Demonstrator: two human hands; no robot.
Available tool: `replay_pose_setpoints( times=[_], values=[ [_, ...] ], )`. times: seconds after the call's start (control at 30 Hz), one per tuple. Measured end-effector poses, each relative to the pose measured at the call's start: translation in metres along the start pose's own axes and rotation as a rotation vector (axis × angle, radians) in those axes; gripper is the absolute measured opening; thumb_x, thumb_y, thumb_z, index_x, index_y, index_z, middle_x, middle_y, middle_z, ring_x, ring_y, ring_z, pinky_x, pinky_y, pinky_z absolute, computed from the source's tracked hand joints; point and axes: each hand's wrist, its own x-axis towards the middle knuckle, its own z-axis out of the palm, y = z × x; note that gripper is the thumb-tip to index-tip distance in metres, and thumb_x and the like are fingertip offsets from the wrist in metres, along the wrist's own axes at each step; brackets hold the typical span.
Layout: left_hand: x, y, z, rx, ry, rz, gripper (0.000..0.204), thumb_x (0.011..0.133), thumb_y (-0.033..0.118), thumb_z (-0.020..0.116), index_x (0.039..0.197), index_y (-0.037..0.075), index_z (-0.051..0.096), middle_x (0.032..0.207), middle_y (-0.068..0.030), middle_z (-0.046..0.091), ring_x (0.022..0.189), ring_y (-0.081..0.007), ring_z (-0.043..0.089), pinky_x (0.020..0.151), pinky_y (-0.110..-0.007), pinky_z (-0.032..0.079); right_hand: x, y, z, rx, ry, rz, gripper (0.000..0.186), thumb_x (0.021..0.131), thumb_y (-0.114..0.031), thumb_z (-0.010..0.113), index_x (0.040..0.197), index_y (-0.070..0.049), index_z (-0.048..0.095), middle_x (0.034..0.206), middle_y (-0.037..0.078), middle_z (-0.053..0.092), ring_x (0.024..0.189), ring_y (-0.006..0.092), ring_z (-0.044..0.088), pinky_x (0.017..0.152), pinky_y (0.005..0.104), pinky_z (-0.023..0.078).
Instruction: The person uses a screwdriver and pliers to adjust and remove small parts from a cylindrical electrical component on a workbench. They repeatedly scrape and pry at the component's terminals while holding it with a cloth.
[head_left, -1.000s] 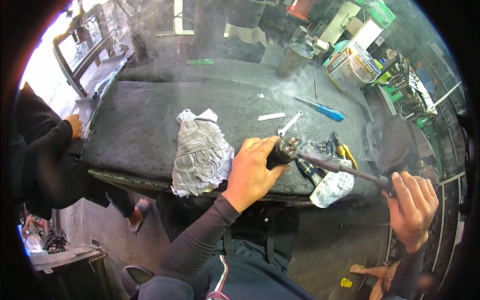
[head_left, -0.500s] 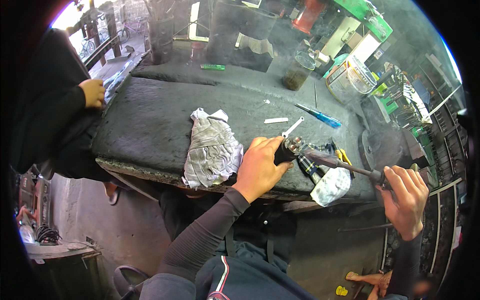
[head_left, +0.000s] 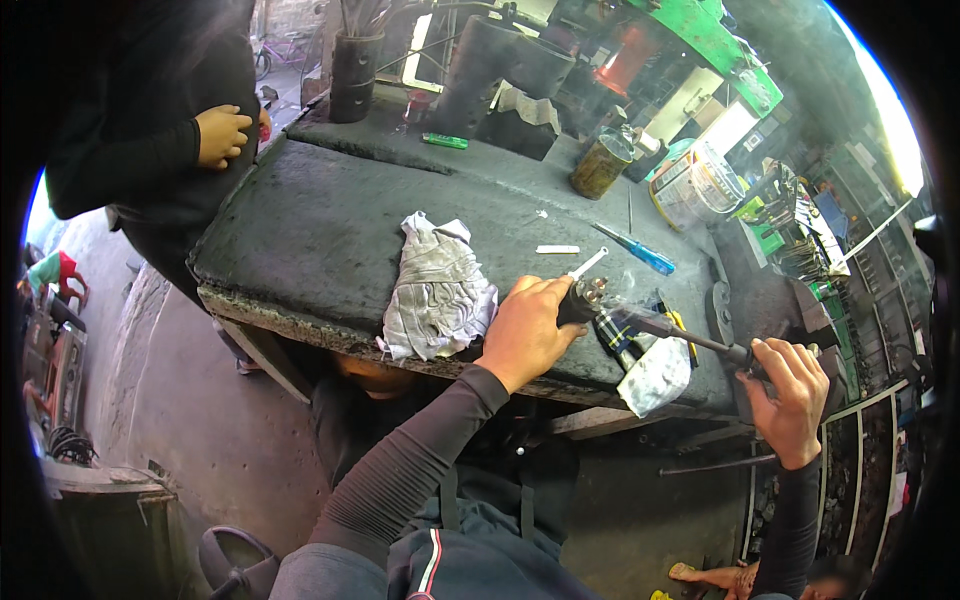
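My left hand (head_left: pixel 527 335) is closed around a dark round part (head_left: pixel 582 303) with copper-coloured ends on the workbench (head_left: pixel 300 215). In my right hand (head_left: pixel 788 400) is the handle of a long soldering iron (head_left: pixel 690 337), its far end reaching the part amid thin smoke. The exact contact point is too hazy to make out. A small wrench (head_left: pixel 590 263) lies just beyond my left fingers. To their left sits a crumpled grey-white rag (head_left: pixel 437 290). Beneath the iron are a spotted white cloth (head_left: pixel 655 378) and a checked cloth (head_left: pixel 618 335).
Farther back lie a blue screwdriver (head_left: pixel 640 252), a short white strip (head_left: pixel 557 249) and a green lighter (head_left: pixel 444 141). A rusty can (head_left: pixel 602 168) and a white bucket (head_left: pixel 690 188) stand at the back right. A person in dark clothes (head_left: pixel 150 130) stands beyond the bench's left end.
The view has shifted slightly, moving the scene in the picture. Both my hands keep their grips, and the smoke looks thinner. The other person's hand shows farther right.
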Motion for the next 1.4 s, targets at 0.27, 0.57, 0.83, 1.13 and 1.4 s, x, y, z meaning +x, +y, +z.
replay_pose_setpoints(
  times=[0.27,0.57,0.83,1.13,1.4],
  values=[
    [0.000,-0.001,-0.004,0.025,-0.001,-0.001,0.070,0.081,0.028,0.094,0.139,-0.003,0.069,0.126,-0.0220,0.076,0.126,-0.0401,0.065,0.108,-0.046,0.052,0.002,0.002,0.004,0.010,-0.012,0.004,0.047,0.070,-0.002,0.087,0.115,0.001,0.074,0.109,0.013,0.075,0.090,0.0324,0.069,0.080,0.0432,0.053],
    [0.003,0.004,-0.004,0.055,-0.048,0.014,0.071,0.085,0.024,0.090,0.143,-0.008,0.064,0.135,-0.0231,0.072,0.131,-0.0410,0.061,0.113,-0.046,0.049,-0.001,0.009,0.006,0.026,-0.015,0.018,0.048,0.069,-0.002,0.087,0.116,0.001,0.075,0.109,0.013,0.075,0.090,0.0318,0.069,0.080,0.0430,0.053],
    [0.004,0.001,-0.001,0.068,-0.054,0.018,0.071,0.086,0.027,0.091,0.144,-0.005,0.064,0.125,-0.0230,0.072,0.129,-0.0414,0.062,0.111,-0.047,0.049,0.000,0.009,0.007,-0.001,0.001,0.003,0.047,0.070,-0.002,0.087,0.115,0.001,0.075,0.109,0.013,0.075,0.090,0.0319,0.069,0.080,0.0426,0.053],
    [0.003,0.001,0.000,0.065,-0.057,-0.021,0.071,0.086,0.027,0.092,0.144,-0.005,0.065,0.121,-0.0223,0.072,0.126,-0.0414,0.064,0.109,-0.047,0.050,0.003,0.007,0.004,-0.044,0.000,-0.039,0.046,0.071,-0.002,0.086,0.116,0.002,0.074,0.109,0.013,0.075,0.091,0.0313,0.069,0.080,0.0423,0.053],
    [0.003,0.002,-0.001,0.070,-0.056,-0.016,0.072,0.086,0.027,0.091,0.145,-0.004,0.065,0.120,-0.0216,0.072,0.124,-0.0413,0.064,0.107,-0.047,0.050,0.000,0.008,0.007,-0.073,0.029,-0.051,0.045,0.072,-0.002,0.086,0.115,0.002,0.075,0.109,0.013,0.074,0.091,0.0311,0.070,0.081,0.0428,0.053]
  ],
)
